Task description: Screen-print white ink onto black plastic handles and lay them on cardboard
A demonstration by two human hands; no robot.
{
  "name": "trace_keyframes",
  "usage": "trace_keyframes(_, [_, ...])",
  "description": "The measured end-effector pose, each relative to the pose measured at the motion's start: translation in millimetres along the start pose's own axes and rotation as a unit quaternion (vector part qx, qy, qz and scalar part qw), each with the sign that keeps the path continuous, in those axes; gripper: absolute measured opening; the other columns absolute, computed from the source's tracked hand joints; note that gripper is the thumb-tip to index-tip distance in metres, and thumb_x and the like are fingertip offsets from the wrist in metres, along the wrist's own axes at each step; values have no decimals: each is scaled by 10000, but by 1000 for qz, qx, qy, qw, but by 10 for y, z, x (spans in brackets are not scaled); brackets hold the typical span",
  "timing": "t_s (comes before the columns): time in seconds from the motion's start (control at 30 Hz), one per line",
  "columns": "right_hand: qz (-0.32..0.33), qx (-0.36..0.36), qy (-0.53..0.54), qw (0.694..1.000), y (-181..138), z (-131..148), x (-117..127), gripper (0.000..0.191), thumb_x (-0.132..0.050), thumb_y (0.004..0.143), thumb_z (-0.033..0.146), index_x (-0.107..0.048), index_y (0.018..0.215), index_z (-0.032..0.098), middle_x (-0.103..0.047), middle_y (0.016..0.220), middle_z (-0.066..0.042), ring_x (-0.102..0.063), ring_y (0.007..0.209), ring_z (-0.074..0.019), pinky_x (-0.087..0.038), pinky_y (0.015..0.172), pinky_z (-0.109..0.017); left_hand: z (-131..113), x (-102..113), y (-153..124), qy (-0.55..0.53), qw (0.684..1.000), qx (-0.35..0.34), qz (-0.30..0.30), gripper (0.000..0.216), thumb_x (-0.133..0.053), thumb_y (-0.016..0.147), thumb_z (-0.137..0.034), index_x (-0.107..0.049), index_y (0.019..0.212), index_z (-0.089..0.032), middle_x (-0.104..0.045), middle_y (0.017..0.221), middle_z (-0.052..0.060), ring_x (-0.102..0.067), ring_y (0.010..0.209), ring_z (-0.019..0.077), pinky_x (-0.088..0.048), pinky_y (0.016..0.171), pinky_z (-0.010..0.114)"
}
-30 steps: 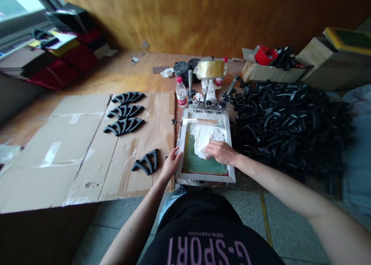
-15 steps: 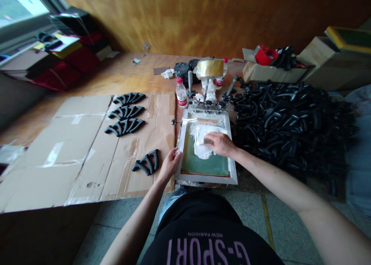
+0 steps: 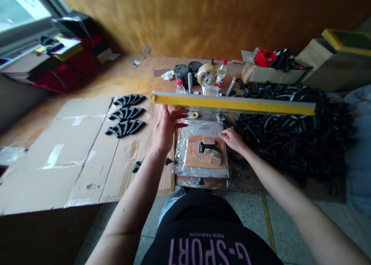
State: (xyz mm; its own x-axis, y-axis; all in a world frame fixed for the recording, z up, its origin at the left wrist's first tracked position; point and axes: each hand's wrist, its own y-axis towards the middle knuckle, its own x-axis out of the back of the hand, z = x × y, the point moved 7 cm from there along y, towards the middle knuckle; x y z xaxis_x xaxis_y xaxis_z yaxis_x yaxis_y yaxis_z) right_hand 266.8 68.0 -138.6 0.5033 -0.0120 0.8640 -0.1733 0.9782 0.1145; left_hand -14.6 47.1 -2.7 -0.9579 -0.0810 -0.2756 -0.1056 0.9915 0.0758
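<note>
The printing screen frame [image 3: 232, 103] stands raised and is seen edge-on as a long yellow bar just beyond both hands, so the work looks to be at the unloading stage, with the bed below laid bare. The left hand [image 3: 166, 130] is open flat with its fingers spread. It grips nothing and sits close under the frame's left end, though whether it touches the frame cannot be told. The right hand [image 3: 233, 140] is loosely curled and empty, its fingertips at the right edge of the wooden jig block [image 3: 193, 157]. That block lies between the hands on a foil-covered base plate [image 3: 185, 172] and carries the black plastic piece [image 3: 209, 146]. Taking the piece off would, I judge, call for a light pinch on its edges, keeping clear of its top face. Left of the left hand, curved black pieces [image 3: 127, 114] lie in rows on flattened cardboard [image 3: 72, 149]. Right of the right hand is a big heap of black parts [image 3: 292, 129]. Beyond the frame stand a small bottle [image 3: 180, 86] and a tape roll [image 3: 206, 75] on the wooden bench, against a wood-panelled wall. A window shows far left, and the floor is tiled.
</note>
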Motion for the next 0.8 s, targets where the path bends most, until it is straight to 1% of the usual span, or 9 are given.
trace_keyframes(0.13, [100, 35, -125, 986, -308, 346, -581, 205, -644, 880, 356, -610, 881, 154, -669, 953, -124, -613, 939, -228, -451, 811, -306, 354, 24, -208, -16, 997, 71, -32, 584, -397, 897, -663, -502, 1273, -229, -713, 1031, 87, -686, 859, 180, -541, 639, 262])
trace_keyframes(0.23, [87, -2, -148, 985, -444, 591, -649, 161, -555, 940, 308, -594, 943, 152, -677, 915, -132, -617, 896, -241, -456, 774, -325, 1094, -70, -806, 14, 950, 307, 59, 642, -521, 822, -687, -583, 1196, -169, -721, 1042, 158, -702, 859, 243, -545, 620, 307])
trace_keyframes(0.3, [56, 36, -125, 990, -551, 891, -630, 160, -520, 957, 304, -590, 966, 161, -676, 926, -126, -607, 912, -249, -459, 780, -340, 1474, -120, -1223, -7, 907, 411, 95, 615, -538, 823, -670, -598, 1192, -182, -703, 1125, 174, -691, 972, 281, -563, 678, 352])
trace_keyframes(0.43, [87, 229, -22, 969, -702, 1305, -556, 142, -479, 956, 176, -616, 926, 202, -674, 928, -51, -587, 927, -197, -460, 830, -308, 1766, 276, -1515, -65, 903, 424, -31, 416, -444, 931, -521, -623, 1011, -155, -712, 1068, 145, -709, 891, 218, -557, 666, 297])
trace_keyframes(0.5, [63, 216, -20, 974, -586, 975, -348, 244, -454, 913, 61, -640, 965, 211, -678, 981, -41, -572, 976, -192, -455, 879, -312, 1761, 829, -1521, -10, 913, 391, -113, 362, -439, 940, -468, -606, 992, -151, -718, 1032, 124, -715, 770, 188, -548, 610, 272])
trace_keyframes(0.57, [1, 125, -76, 989, -401, 316, -80, 391, -416, 826, -47, -654, 1018, 197, -666, 1053, -71, -546, 1049, -214, -446, 926, -347, 1704, 1537, -1550, 84, 913, 351, -192, 363, -411, 944, -465, -594, 989, -154, -723, 973, 105, -710, 701, 179, -550, 585, 274])
trace_keyframes(0.67, [5, 50, -143, 988, -267, -642, 82, 443, -453, 726, -76, -670, 1020, 174, -624, 1193, -110, -493, 1176, -256, -429, 984, -401, 1720, 2493, -1738, 213, 857, 376, -281, 363, -341, 943, -431, -554, 827, -161, -696, 731, 90, -698, 633, 202, -558, 586, 304])
trace_keyframes(0.73, [23, 42, -143, 988, -269, -1012, 65, 391, -514, 716, -40, -684, 984, 188, -632, 1180, -97, -472, 1221, -267, -406, 1026, -424, 1795, 2827, -1790, 296, 826, 404, -257, 352, -369, 914, -449, -538, 757, -184, -633, 574, 68, -687, 588, 246, -559, 573, 350])
trace_keyframes(0.8, [23, 45, -129, 990, -294, -1112, 34, 318, -552, 772, 38, -693, 1009, 197, -655, 1106, -89, -508, 1173, -266, -410, 1025, -430, 1877, 2933, -1721, 340, 824, 400, -212, 366, -408, 883, -492, -557, 730, -194, -577, 481, 63, -671, 551, 293, -547, 541, 395])
